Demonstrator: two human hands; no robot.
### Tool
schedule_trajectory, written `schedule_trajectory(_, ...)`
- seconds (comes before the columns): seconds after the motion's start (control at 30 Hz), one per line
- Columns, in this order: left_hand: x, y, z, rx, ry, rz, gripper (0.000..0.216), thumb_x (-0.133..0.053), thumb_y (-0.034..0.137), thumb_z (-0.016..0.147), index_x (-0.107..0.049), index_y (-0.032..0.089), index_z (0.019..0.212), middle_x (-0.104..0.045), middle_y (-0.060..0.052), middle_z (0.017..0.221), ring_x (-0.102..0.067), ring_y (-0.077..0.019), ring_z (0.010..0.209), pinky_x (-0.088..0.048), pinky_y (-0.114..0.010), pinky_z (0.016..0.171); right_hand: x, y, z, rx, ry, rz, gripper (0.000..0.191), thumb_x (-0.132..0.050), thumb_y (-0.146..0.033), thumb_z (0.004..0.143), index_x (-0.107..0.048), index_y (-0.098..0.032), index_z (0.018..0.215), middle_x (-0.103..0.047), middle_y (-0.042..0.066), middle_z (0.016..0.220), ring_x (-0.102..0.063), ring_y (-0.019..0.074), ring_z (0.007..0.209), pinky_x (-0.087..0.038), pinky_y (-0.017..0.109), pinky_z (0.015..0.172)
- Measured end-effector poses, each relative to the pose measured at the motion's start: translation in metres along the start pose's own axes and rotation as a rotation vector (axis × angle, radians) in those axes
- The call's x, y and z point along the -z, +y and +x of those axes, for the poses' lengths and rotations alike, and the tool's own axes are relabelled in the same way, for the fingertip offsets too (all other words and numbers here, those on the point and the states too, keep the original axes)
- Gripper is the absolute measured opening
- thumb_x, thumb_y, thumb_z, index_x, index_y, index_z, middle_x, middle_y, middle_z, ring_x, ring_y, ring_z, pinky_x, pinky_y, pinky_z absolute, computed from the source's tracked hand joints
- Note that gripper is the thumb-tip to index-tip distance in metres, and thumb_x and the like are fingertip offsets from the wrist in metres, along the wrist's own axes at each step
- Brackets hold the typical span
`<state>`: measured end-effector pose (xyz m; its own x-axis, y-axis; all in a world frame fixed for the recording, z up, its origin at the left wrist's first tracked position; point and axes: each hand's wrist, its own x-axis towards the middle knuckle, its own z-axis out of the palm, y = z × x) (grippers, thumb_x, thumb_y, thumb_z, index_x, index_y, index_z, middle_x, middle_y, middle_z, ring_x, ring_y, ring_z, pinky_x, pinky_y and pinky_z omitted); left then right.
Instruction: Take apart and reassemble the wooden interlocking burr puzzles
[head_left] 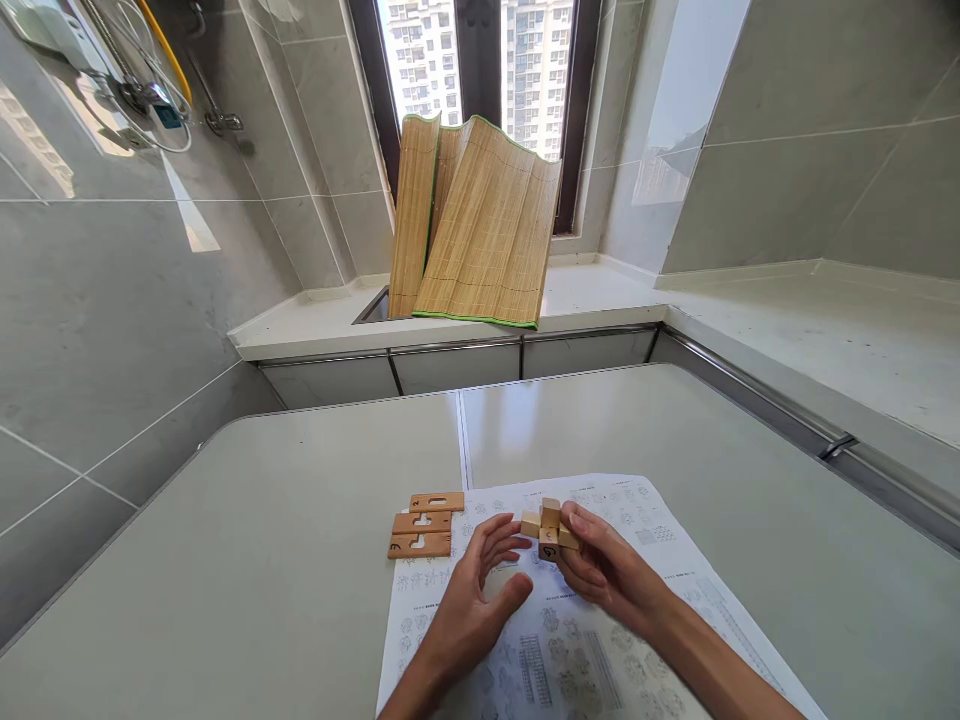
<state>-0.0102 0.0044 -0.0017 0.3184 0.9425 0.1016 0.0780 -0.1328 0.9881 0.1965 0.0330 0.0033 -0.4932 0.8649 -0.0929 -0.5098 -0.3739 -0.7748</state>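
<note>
Over the printed sheet [540, 650], my right hand [600, 560] grips a small cluster of interlocked wooden puzzle pieces [550, 530] between thumb and fingers. A dark mark shows on the cluster's front block. My left hand [484, 590] is open beside it, thumb and fingers apart, with the fingertips close to the cluster's left end; whether they touch it I cannot tell. Left of my hands lie three flat notched wooden pieces: one at the top [437, 502], one in the middle [421, 523] and one at the bottom [419, 545], the lower two with dark marks.
The pale table [300, 560] has a seam running away from me. Beyond it, a folded bamboo mat [487, 230] leans on the white ledge [600, 290] before a window. A shower fitting with a hose [150, 95] hangs on the tiled wall at upper left.
</note>
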Motion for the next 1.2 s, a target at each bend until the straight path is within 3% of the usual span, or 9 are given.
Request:
schedule_trajectory(0.17, 0.001, 0.009, -0.002, 0.022, -0.124, -0.064, 0.082, -0.07, 0.063, 0.083, -0.042, 0.023, 0.149, -0.054, -0.016, 0.147, -0.055, -0.0323, 0.133, -0.041, -0.053, 0.116, -0.002, 0.004, -0.002, -0.014, -0.136, 0.007, 0.035, -0.066, -0.053, 0.091, -0.05, -0.024, 0.082, -0.04, -0.012, 0.039, -0.019, 0.0054, 0.033, -0.018, 0.018, 0.036)
schedule_trajectory(0.33, -0.001, 0.022, -0.001, 0.024, -0.176, -0.034, 0.076, -0.072, 0.064, 0.079, -0.054, 0.023, 0.141, -0.063, -0.012, 0.138, -0.058, -0.0337, 0.129, -0.044, -0.049, 0.112, -0.002, 0.008, -0.003, -0.082, -0.245, -0.001, 0.033, -0.06, -0.053, 0.096, -0.049, -0.023, 0.086, -0.046, -0.011, 0.042, -0.025, 0.0053, 0.034, -0.023, 0.018, 0.038)
schedule_trajectory(0.5, -0.003, 0.023, 0.0, 0.042, -0.074, -0.036, 0.061, -0.074, 0.051, 0.083, -0.059, 0.022, 0.134, -0.067, -0.011, 0.132, -0.062, -0.0315, 0.123, -0.046, -0.045, 0.109, -0.003, 0.009, -0.005, -0.136, -0.253, -0.032, 0.029, -0.051, -0.051, 0.102, -0.045, -0.025, 0.092, -0.051, -0.009, 0.052, -0.037, 0.0068, 0.039, -0.03, 0.018, 0.042)
schedule_trajectory(0.67, -0.003, 0.023, -0.002, 0.077, 0.026, 0.002, 0.052, -0.077, 0.031, 0.082, -0.061, 0.023, 0.13, -0.068, -0.008, 0.131, -0.061, -0.0288, 0.124, -0.046, -0.039, 0.109, 0.002, 0.012, -0.002, -0.146, -0.253, -0.073, 0.027, -0.052, -0.049, 0.102, -0.041, -0.026, 0.111, -0.058, -0.007, 0.061, -0.046, 0.0088, 0.045, -0.035, 0.018, 0.044)
schedule_trajectory(0.87, -0.003, 0.025, -0.002, 0.025, 0.063, 0.034, 0.054, -0.079, 0.025, 0.077, -0.063, 0.025, 0.128, -0.067, -0.006, 0.133, -0.06, -0.0298, 0.125, -0.047, -0.04, 0.109, 0.006, 0.015, -0.001, -0.117, -0.254, -0.118, 0.03, -0.054, -0.044, 0.102, -0.04, -0.025, 0.121, -0.06, -0.005, 0.068, -0.053, 0.0097, 0.051, -0.037, 0.018, 0.046)
schedule_trajectory(1.07, -0.003, 0.027, 0.0, -0.033, 0.064, 0.085, 0.057, -0.082, 0.023, 0.071, -0.065, 0.026, 0.125, -0.065, -0.006, 0.135, -0.059, -0.0307, 0.126, -0.046, -0.041, 0.108, 0.009, 0.015, -0.001, -0.132, -0.269, -0.137, 0.032, -0.056, -0.045, 0.101, -0.046, -0.022, 0.122, -0.066, 0.004, 0.095, -0.057, 0.0075, 0.055, -0.04, 0.02, 0.05)
schedule_trajectory(1.2, -0.003, 0.027, -0.001, -0.043, 0.08, 0.102, 0.059, -0.085, 0.025, 0.068, -0.066, 0.027, 0.124, -0.065, -0.006, 0.132, -0.06, -0.0301, 0.123, -0.047, -0.041, 0.106, 0.011, 0.015, 0.0, -0.117, -0.298, -0.139, 0.034, -0.059, -0.047, 0.099, -0.05, -0.021, 0.119, -0.064, 0.002, 0.091, -0.053, 0.0061, 0.053, -0.039, 0.02, 0.051)
